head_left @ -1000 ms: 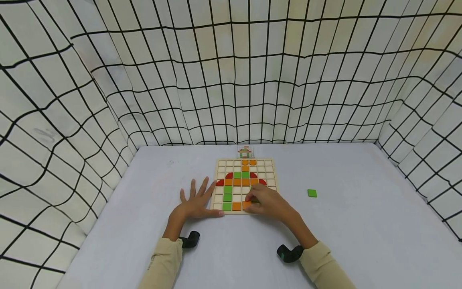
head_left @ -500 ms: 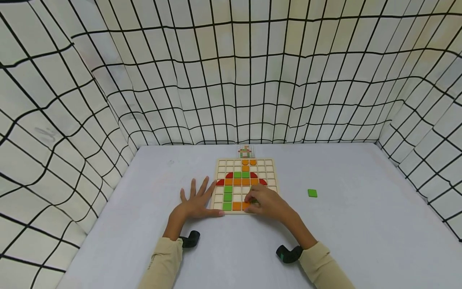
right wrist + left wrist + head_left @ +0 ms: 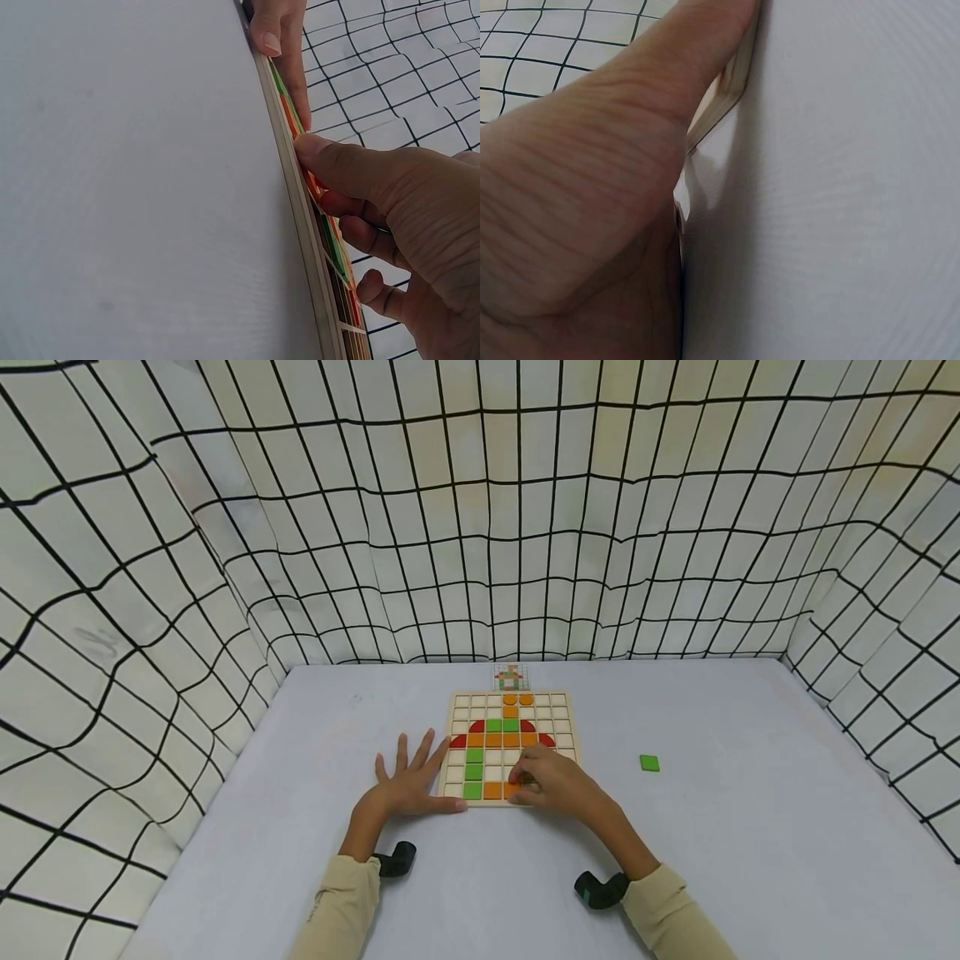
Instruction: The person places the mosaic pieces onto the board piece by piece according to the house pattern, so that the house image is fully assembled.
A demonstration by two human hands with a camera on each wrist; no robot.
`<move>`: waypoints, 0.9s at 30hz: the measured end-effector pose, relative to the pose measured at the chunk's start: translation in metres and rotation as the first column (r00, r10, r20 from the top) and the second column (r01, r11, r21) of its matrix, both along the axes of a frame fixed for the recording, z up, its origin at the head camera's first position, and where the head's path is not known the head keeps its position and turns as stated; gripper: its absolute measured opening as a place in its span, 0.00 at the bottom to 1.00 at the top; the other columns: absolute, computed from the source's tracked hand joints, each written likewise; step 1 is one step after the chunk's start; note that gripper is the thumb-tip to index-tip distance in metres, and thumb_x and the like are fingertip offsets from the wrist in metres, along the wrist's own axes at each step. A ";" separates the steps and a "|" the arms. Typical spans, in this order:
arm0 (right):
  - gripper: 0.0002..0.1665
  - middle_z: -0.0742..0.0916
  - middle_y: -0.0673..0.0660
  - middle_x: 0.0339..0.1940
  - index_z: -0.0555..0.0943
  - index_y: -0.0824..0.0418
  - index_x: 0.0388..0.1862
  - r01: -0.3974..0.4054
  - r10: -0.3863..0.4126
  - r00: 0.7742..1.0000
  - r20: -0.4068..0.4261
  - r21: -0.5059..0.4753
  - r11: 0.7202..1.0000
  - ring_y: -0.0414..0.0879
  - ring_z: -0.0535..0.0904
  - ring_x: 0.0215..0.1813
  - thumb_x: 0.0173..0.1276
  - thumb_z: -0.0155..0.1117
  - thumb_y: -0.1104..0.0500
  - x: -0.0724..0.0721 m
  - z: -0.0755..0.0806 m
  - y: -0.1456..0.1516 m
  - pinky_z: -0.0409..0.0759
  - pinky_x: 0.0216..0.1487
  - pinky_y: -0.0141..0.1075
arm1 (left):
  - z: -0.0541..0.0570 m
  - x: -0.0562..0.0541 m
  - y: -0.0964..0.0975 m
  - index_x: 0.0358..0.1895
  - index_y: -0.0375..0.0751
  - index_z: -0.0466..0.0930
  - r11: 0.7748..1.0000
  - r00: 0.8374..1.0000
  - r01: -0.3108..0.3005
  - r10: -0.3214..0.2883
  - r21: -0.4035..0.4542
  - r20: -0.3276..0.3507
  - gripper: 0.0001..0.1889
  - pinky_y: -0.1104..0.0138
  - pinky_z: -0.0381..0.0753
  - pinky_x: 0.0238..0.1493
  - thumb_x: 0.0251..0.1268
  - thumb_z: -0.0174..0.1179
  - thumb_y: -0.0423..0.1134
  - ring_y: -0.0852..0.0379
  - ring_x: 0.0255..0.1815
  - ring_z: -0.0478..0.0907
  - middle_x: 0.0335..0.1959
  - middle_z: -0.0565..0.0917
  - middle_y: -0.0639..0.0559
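Observation:
A wooden grid board (image 3: 561,700) lies on the table, with orange, green and red tiles set in its cells. My left hand (image 3: 401,787) rests with spread fingers at the board's left side, its thumb along the front left corner. At the front row my right hand (image 3: 558,781) has thumb and index finger pinched at an orange square tile (image 3: 512,790). In the right wrist view the right thumb (image 3: 330,157) sits over the board's front edge, and a green tile (image 3: 332,244) shows below the fingers. The right hand hides part of the board's lower right cells.
A loose green square tile (image 3: 649,763) lies on the white table (image 3: 735,827) to the right of the board. Behind the board is a small pattern card (image 3: 511,677). White walls with black netting (image 3: 540,527) enclose the table's back and sides.
Both hands stay at the board in nearly the same pose. The right fingers shift only very slightly at the orange tile, and the head view moves a little.

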State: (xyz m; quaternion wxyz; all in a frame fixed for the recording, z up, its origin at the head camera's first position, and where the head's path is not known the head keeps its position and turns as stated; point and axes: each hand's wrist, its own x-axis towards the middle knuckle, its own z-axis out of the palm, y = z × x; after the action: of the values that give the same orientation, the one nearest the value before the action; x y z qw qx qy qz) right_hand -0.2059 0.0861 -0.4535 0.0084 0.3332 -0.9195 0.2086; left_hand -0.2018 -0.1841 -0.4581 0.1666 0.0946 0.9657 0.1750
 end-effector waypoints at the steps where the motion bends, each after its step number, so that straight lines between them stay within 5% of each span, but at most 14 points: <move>1: 0.14 0.82 0.46 0.38 0.85 0.52 0.37 0.000 0.000 1.000 -0.003 0.000 1.000 0.38 0.74 0.41 0.58 0.74 0.46 0.000 0.000 0.000 0.79 0.46 0.34 | 0.000 0.000 0.000 0.80 0.56 0.39 1.000 1.000 0.000 0.000 0.001 -0.001 0.60 0.29 0.22 0.66 0.47 0.63 0.73 0.33 0.77 0.17 0.81 0.31 0.46; 27: 0.14 0.83 0.46 0.40 0.86 0.53 0.38 0.015 -0.015 1.000 -0.015 -0.014 1.000 0.38 0.75 0.44 0.62 0.71 0.46 -0.002 0.004 0.008 0.80 0.47 0.33 | 0.003 0.003 0.002 0.80 0.54 0.41 1.000 1.000 -0.008 0.008 0.001 -0.005 0.61 0.29 0.23 0.66 0.46 0.64 0.73 0.31 0.78 0.19 0.82 0.33 0.45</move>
State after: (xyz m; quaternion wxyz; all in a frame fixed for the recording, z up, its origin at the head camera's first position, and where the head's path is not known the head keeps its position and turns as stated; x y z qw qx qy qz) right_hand -0.2079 0.0945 -0.4498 0.0191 0.3277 -0.9204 0.2125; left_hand -0.1991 -0.1819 -0.4554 0.1634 0.0911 0.9665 0.1760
